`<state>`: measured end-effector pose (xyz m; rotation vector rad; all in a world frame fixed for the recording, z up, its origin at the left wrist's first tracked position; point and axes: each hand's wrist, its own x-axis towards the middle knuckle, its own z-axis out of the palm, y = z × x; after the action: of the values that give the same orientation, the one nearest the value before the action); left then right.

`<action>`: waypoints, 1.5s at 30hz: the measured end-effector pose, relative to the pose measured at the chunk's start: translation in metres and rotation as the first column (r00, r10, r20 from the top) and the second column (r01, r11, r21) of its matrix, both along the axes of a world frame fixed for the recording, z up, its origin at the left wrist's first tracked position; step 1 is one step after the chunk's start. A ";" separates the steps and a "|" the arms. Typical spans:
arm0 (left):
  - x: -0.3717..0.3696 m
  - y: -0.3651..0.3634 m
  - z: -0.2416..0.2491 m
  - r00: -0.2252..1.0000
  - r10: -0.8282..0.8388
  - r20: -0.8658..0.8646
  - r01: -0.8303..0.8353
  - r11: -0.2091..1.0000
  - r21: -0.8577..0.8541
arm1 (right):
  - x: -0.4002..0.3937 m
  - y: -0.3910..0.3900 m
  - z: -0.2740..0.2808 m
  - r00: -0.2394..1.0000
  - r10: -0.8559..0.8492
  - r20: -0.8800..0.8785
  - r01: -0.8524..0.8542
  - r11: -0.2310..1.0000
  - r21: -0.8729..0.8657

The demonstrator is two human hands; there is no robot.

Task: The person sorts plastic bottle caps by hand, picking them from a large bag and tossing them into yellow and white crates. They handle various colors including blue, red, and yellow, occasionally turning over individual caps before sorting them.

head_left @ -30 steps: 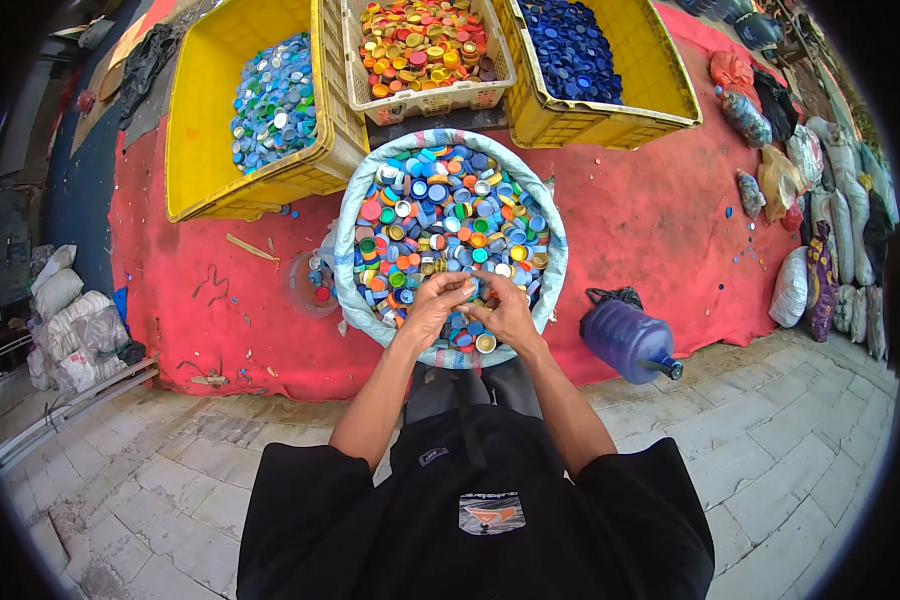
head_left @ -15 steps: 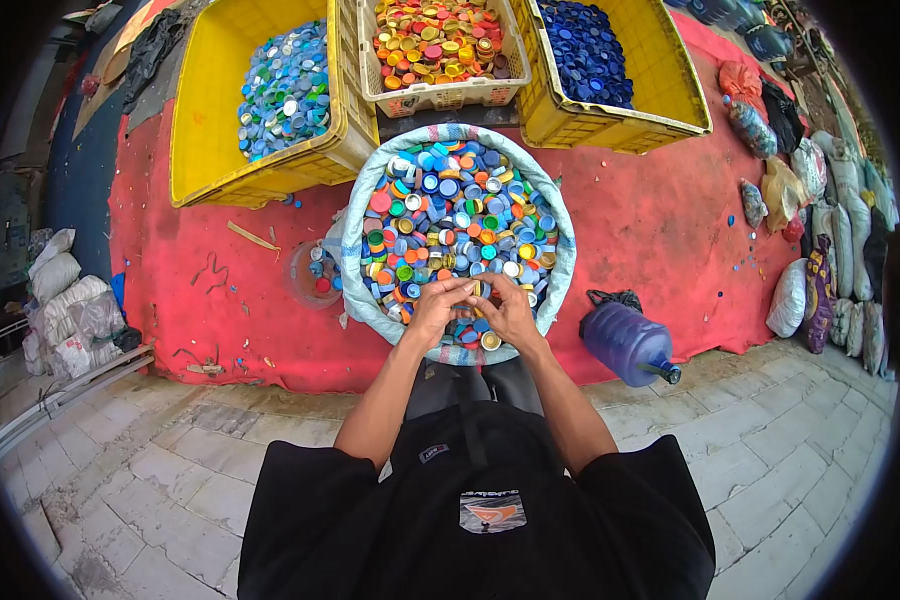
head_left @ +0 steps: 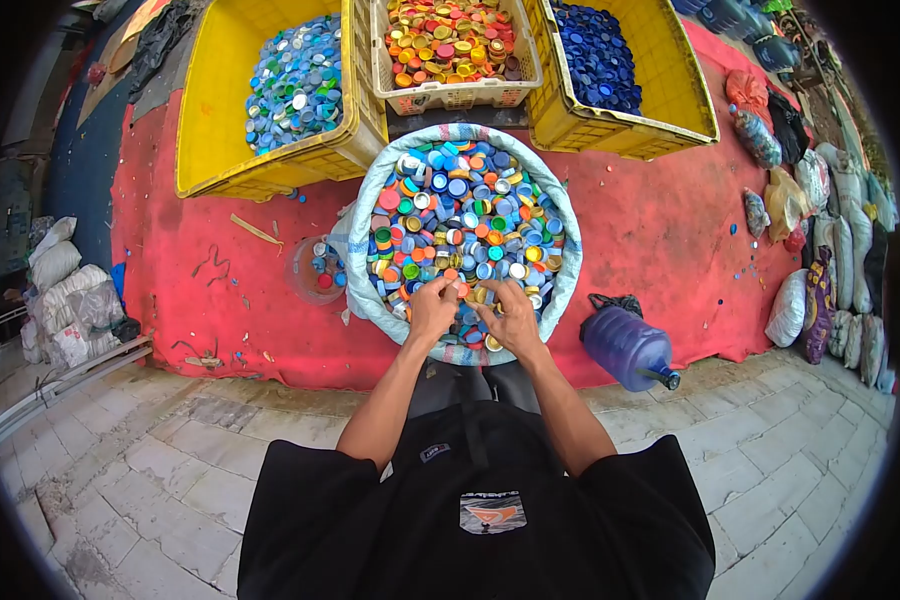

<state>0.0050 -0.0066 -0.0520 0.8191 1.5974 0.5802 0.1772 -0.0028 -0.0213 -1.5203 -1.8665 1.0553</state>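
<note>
A round container with a pale blue cloth rim (head_left: pixel 570 245) holds a heap of mixed bottle caps (head_left: pixel 460 205). Over the near part of the heap is my left hand (head_left: pixel 434 308), fingers bent, with an orange cap (head_left: pixel 451 275) at its fingertips. Just to the right, my right hand (head_left: pixel 511 318) has its thumb and fingers apart over the caps; whether it holds a cap is too small to tell. A small gap separates the two hands.
Beyond stand a yellow crate (head_left: pixel 198 120) of light blue caps, a pale crate (head_left: pixel 460 97) of red and yellow caps, and a yellow crate (head_left: pixel 610 130) of dark blue caps. A clear tub (head_left: pixel 308 285) lies left, a large bottle (head_left: pixel 625 348) right, sacks (head_left: pixel 788 308) farther right.
My hands have moved slightly apart, and an orange cap now shows at my left fingertips. The view has shifted a little, so the crates and container appear farther right.
</note>
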 end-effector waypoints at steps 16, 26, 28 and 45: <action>-0.053 -0.010 0.012 0.362 0.636 0.682 -0.554 0.735 -0.391 | -0.012 0.009 -0.027 0.992 -0.035 0.121 0.026 0.997 0.077; -0.069 -0.028 0.014 0.671 0.602 0.433 -0.576 0.791 -0.206 | -0.064 0.027 -0.049 0.983 0.018 0.183 -0.020 1.000 0.007; -0.068 -0.025 0.023 0.763 0.570 0.304 -0.557 0.819 -0.139 | -0.068 0.025 -0.047 0.977 0.029 0.212 -0.029 1.000 -0.002; -0.061 0.012 -0.008 0.859 0.179 -0.480 0.062 0.894 0.443 | -0.067 0.032 -0.029 0.904 -0.372 -0.210 0.255 0.864 -0.434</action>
<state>-0.0562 0.0050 -0.0597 1.3588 2.0135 0.8434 0.1106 0.0296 -0.0506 -1.7109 -1.1953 1.4625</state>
